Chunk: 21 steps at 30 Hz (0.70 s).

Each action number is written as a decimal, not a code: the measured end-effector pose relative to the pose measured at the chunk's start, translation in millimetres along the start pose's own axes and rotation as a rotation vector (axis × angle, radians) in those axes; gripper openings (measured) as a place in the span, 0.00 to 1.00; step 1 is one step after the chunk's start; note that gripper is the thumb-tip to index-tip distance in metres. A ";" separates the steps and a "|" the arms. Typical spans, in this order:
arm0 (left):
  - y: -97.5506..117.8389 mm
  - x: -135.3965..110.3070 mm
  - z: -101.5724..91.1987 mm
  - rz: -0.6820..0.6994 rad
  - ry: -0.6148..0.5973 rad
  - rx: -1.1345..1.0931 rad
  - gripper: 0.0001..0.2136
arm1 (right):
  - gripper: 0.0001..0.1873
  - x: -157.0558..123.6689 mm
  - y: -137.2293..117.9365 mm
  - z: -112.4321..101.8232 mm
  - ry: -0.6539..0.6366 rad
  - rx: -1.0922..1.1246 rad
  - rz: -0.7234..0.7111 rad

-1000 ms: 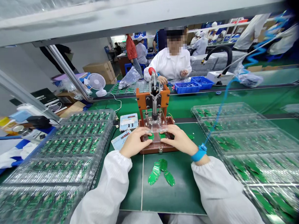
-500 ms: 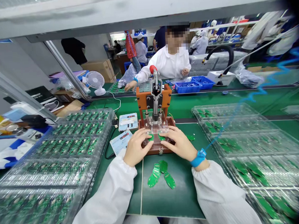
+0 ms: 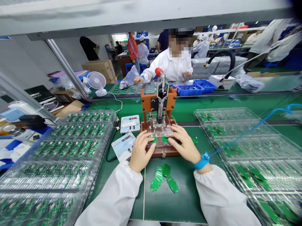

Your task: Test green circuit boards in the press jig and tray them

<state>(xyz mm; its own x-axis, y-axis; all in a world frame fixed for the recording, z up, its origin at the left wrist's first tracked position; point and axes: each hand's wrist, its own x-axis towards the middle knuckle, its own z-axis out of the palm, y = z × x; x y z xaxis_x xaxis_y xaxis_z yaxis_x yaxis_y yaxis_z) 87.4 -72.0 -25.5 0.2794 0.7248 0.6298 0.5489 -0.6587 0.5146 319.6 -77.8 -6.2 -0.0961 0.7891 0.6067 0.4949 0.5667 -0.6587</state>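
My left hand (image 3: 140, 151) and my right hand (image 3: 185, 145) rest on a brown and orange press fixture (image 3: 159, 126) with a red-knobbed lever (image 3: 159, 72). Their fingertips press on small green circuit boards (image 3: 164, 139) seated under the clear plate of the fixture. The fingers are bent and pinched onto the boards. A blue wrist strap (image 3: 201, 160) with a coiled blue cord is on my right wrist. Three loose green boards (image 3: 164, 179) lie on the mat just in front of the fixture.
Clear trays of green boards stack at the left (image 3: 67, 153) and at the right (image 3: 252, 148). Two small meters (image 3: 129, 123) sit left of the fixture. Across the bench a person in white (image 3: 171, 63) reaches over another tray beside blue bins (image 3: 193, 87); a small fan (image 3: 97, 82) stands behind.
The view has shifted slightly; both hands stay on the fixture with fingers adjusting the boards. The person opposite has stretched an arm out over the far tray.
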 end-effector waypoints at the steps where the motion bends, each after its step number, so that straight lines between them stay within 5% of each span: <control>1: 0.7 0.1 -0.5 -0.005 0.010 -0.005 0.05 | 0.07 4.4 -1.6 -2.4 0.086 0.024 0.020; 5: 8.8 0.0 -5.4 0.080 0.125 -0.035 0.07 | 0.10 42.5 -16.5 -14.8 0.387 0.064 0.060; 9: 21.5 -4.4 -6.6 0.300 0.116 -0.192 0.08 | 0.13 110.7 -44.4 -27.3 0.472 0.070 -0.083; 12: 27.3 -10.2 -0.6 0.387 -0.004 -0.271 0.06 | 0.17 167.9 -61.8 -33.0 0.363 0.011 -0.108; 17: 27.2 -16.9 9.6 0.417 -0.132 -0.324 0.04 | 0.32 239.8 -77.3 -32.9 -0.088 0.169 0.216; 21: 25.6 -17.4 10.7 0.401 -0.159 -0.320 0.04 | 0.24 247.0 -97.9 -36.4 -0.068 0.234 0.130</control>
<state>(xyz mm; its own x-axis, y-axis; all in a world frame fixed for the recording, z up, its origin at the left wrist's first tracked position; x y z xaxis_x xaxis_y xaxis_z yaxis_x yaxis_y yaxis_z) 105.0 -99.3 -29.5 0.5475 0.4086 0.7302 0.1134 -0.9009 0.4191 278.8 53.0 224.3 -0.1067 0.8685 0.4841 0.2944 0.4926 -0.8190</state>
